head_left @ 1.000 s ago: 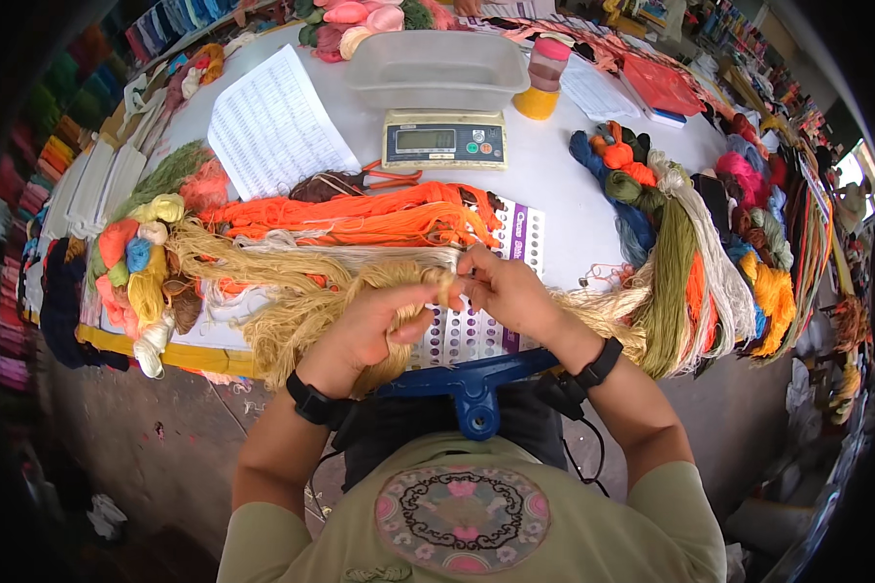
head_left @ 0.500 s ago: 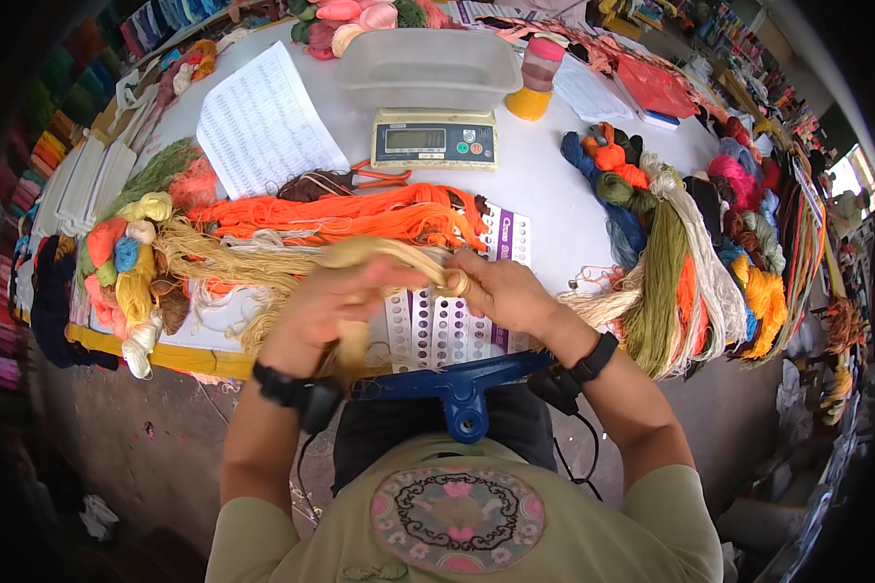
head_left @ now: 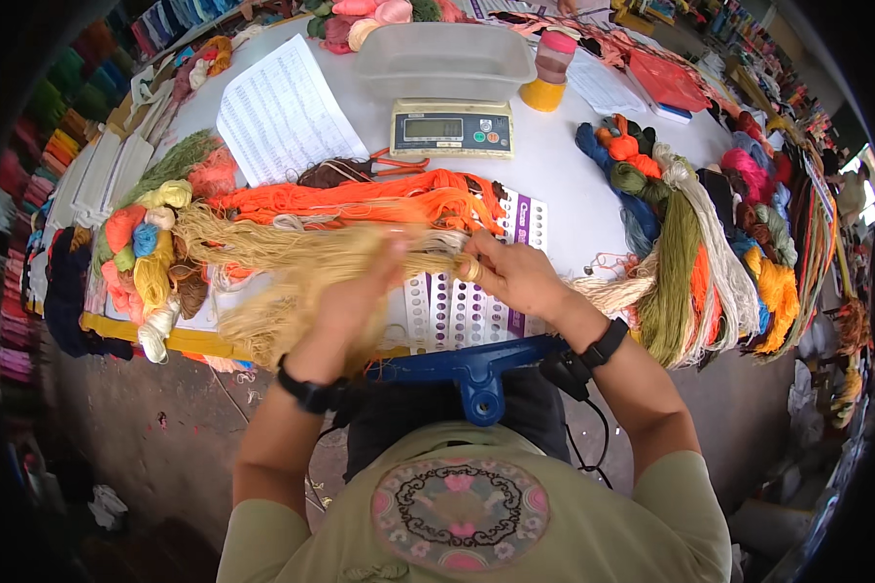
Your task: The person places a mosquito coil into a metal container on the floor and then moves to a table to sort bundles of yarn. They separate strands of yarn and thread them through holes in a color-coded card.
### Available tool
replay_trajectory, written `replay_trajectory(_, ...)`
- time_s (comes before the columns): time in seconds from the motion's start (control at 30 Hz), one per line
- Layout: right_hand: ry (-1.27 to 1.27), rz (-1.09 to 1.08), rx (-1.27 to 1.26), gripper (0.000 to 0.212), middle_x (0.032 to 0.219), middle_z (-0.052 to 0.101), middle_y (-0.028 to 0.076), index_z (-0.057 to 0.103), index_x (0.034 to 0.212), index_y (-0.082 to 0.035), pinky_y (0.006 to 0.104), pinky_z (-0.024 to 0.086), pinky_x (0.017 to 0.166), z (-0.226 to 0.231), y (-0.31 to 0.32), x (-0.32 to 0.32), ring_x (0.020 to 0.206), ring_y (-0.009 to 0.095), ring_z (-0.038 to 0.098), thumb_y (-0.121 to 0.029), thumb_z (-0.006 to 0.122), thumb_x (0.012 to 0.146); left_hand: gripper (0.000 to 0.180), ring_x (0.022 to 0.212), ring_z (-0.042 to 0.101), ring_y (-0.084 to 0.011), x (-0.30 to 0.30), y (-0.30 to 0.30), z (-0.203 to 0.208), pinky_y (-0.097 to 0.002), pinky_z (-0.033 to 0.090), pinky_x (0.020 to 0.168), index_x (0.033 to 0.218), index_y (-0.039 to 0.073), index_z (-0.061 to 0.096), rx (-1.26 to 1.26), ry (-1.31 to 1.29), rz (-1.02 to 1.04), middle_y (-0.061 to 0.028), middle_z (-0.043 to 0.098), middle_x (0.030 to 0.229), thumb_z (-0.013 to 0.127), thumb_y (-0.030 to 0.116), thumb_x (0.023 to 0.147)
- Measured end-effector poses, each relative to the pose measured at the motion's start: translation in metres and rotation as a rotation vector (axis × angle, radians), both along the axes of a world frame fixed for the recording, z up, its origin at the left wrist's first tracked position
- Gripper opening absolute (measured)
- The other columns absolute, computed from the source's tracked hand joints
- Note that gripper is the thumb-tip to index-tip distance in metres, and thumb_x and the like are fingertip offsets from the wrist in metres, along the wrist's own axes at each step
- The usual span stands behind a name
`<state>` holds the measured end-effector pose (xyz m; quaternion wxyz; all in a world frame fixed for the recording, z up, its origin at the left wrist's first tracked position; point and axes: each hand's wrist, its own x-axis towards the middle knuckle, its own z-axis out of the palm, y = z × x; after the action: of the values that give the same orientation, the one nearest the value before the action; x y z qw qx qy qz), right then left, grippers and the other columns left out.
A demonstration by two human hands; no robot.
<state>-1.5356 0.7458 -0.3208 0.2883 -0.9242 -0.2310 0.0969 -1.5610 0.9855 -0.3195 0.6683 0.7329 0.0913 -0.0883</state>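
A skein of beige thread (head_left: 297, 291) stretches leftward from my hands, its loose strands blurred and fanned out. My right hand (head_left: 518, 276) is closed on the gathered, looped end of this skein. Motion smears my left hand (head_left: 360, 291), which is over the strands a little to the left; its fingers are not clear. Beneath the hands lie white and purple cards with punched holes (head_left: 441, 311). Just beyond them is a long bundle of orange thread (head_left: 360, 202).
A scale (head_left: 452, 128) with a clear plastic tray (head_left: 444, 60) stands behind, beside a printed sheet (head_left: 284, 112) and red-handled scissors (head_left: 401, 167). Coloured skeins (head_left: 146, 253) lie at left, green and white hanks (head_left: 679, 262) at right. A blue clamp-like metal piece (head_left: 481, 374) juts from the front edge.
The beige skein, folded in a thick band between my hands, now spreads out loosely to the left. My left hand has moved slightly and is more blurred. My right hand keeps its grip.
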Motion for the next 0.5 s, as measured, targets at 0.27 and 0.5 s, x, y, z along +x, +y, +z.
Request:
replay_trajectory(0.27,-0.148,-0.045,0.042,0.015,0.073,0.065,0.013,0.053,0.102,-0.017,0.0467,0.048,0.062,-0.008,0.002,0.0,0.072,0.035,0.063,-0.025,0.05,0.089,0.05,0.109,0.054,-0.029,0.029,-0.022,-0.025,-0.0367,0.04,0.096,0.121,0.003,0.055,0.722,-0.359,-0.476,-0.0158,0.059,0.116,0.047,0.045,0.095)
replay_trajectory(0.5,-0.186,-0.102,-0.076,0.009,0.067,0.063,0.015,0.052,0.095,-0.016,0.049,0.047,0.061,-0.016,0.005,0.005,0.068,0.036,0.063,-0.023,0.047,0.09,0.052,0.122,0.049,-0.0244,0.005,0.017,0.016,-0.0344,0.036,0.102,0.124,0.002,0.055,1.023,-0.156,-0.431,-0.0135,0.056,0.127,0.055,0.044,0.093)
